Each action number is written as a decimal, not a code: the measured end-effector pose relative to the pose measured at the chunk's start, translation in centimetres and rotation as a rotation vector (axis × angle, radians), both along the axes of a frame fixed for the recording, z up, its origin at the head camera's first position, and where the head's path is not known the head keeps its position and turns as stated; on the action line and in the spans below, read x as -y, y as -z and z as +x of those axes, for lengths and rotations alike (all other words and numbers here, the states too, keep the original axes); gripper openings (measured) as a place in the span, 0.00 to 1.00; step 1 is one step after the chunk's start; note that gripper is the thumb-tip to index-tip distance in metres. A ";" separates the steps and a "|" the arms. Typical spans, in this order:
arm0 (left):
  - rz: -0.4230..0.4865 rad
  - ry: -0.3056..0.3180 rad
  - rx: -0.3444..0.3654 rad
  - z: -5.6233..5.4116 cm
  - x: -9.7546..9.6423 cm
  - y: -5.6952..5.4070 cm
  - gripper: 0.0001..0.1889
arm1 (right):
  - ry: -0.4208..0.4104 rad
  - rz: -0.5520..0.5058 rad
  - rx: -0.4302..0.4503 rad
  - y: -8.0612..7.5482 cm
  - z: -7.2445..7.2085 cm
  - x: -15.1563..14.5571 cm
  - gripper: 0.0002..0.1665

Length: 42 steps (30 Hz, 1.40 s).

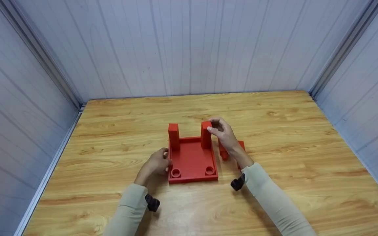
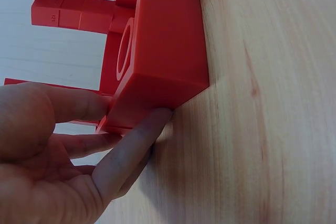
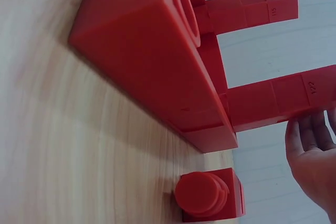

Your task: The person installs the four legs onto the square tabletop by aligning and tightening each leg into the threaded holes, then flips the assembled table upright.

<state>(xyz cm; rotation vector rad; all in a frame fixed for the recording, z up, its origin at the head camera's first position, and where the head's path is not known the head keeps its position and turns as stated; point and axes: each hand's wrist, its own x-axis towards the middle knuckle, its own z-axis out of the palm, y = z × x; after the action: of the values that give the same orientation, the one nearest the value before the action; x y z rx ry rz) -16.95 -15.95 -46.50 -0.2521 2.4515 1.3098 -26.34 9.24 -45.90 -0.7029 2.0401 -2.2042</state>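
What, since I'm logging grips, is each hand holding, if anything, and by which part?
Right hand: the right post, near its top. Left hand: the tray, by its left side.

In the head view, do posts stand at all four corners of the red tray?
No, the red tray has posts only at its far corners; the near two show bare sockets.

A booth-like workspace: pale panel walls (image 1: 205, 49) on three sides of a wood-grain tabletop (image 1: 120, 131)

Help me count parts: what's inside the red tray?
Inside the red tray, two posts stand at the far corners and two round sockets sit at the near ones. Whatever is beneath the posts is covered.
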 end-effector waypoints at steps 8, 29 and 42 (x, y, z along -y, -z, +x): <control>0.022 -0.018 -0.003 0.0 -0.1 0.0 0.27 | 0.020 0.048 -0.031 -0.1 0.1 -0.1 0.20; 0.026 0.004 0.002 0.1 -0.1 -0.2 0.26 | 0.142 0.239 -0.169 -2.7 2.9 1.0 0.21; 0.032 -0.015 0.007 0.1 -0.4 -0.2 0.25 | 0.177 0.215 -0.207 -2.5 3.2 1.1 0.21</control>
<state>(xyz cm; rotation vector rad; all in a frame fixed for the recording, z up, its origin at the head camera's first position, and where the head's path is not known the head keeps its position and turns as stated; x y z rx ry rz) -16.86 -15.50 -46.29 -0.2667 2.4254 1.3510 -23.13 8.12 -43.36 -0.7833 2.4838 -2.0248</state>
